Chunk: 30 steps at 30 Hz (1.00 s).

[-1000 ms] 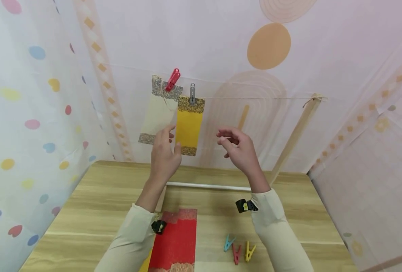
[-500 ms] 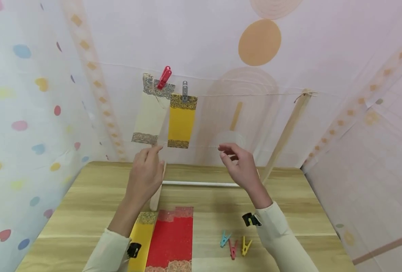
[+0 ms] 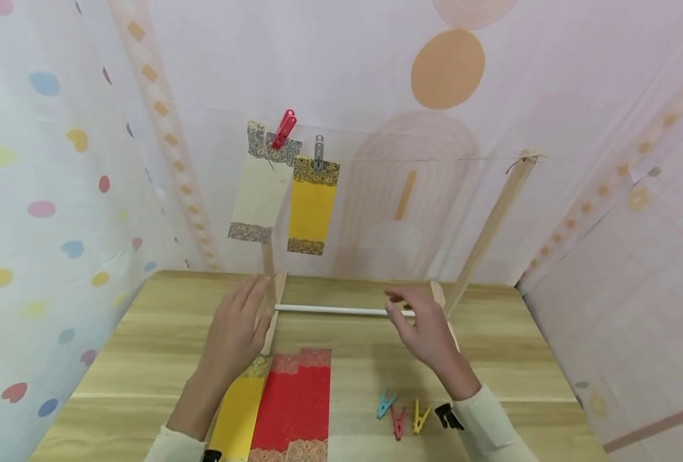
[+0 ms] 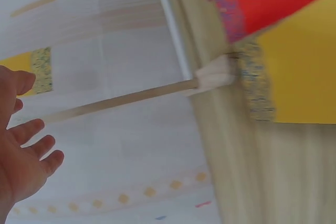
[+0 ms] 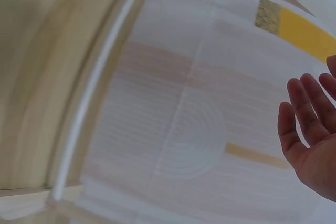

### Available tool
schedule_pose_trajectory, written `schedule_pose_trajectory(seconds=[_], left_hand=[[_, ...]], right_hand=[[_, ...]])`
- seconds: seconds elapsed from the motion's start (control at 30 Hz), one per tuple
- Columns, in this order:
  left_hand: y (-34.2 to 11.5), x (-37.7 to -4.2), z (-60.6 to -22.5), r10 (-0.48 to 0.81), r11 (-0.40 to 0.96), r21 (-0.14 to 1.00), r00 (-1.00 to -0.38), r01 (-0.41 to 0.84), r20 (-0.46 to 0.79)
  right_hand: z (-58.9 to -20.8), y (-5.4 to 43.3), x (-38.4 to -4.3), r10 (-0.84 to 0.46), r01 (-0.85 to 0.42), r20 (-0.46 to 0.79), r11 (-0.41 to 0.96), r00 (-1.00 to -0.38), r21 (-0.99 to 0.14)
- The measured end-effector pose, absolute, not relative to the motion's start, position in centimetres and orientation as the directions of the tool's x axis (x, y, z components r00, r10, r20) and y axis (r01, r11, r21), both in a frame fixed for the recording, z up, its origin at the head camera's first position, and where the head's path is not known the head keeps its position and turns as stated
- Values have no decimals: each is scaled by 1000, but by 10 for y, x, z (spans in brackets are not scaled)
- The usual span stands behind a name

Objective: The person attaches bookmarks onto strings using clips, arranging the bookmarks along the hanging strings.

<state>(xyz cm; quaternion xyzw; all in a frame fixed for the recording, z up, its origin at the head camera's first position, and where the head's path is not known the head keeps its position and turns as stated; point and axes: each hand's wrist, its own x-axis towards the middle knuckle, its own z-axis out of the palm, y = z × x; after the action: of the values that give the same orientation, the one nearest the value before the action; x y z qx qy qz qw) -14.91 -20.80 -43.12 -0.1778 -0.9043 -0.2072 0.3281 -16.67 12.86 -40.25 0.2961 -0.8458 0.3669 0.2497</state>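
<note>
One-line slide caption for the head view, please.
Cream card hangs from a red peg, yellow card from a gray peg; left hand and right hand hold nothing.

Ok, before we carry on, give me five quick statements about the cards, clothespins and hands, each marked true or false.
1. A bright red plastic clothespin is clipped to the hanging cream paper card with grey lace-patterned ends. True.
2. The hanging yellow paper card is held by a green clothespin. False: a grey plastic clothespin holds it.
3. The left hand grips a card. False: it holds nothing.
4. The right hand holds nothing. True.
5. Only two loose clothespins lie on the wooden table. False: three do, light blue, pinkish-red and yellow.
</note>
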Motion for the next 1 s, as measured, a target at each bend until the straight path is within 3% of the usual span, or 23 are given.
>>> schedule_pose_trajectory(seconds=[0.23, 0.4, 0.63, 1.0], left_hand=[[-216, -135, -460, 211, 905, 203, -809, 374, 549], [-220, -125, -477, 179, 927, 225, -882, 300, 436], [-229, -113, -503, 160, 952, 185, -910, 245, 383], [-231, -101, -536, 50, 973, 217, -989, 80, 142]], right_hand=[[-436, 133, -151, -363, -679, 626, 623, -690, -388], [-457, 135, -143, -451, -702, 573, 621, -684, -349], [-488, 140, -134, -558, -738, 513, 622, -653, -263], [-514, 149, -124, -662, -685, 176, 690, -728, -234]])
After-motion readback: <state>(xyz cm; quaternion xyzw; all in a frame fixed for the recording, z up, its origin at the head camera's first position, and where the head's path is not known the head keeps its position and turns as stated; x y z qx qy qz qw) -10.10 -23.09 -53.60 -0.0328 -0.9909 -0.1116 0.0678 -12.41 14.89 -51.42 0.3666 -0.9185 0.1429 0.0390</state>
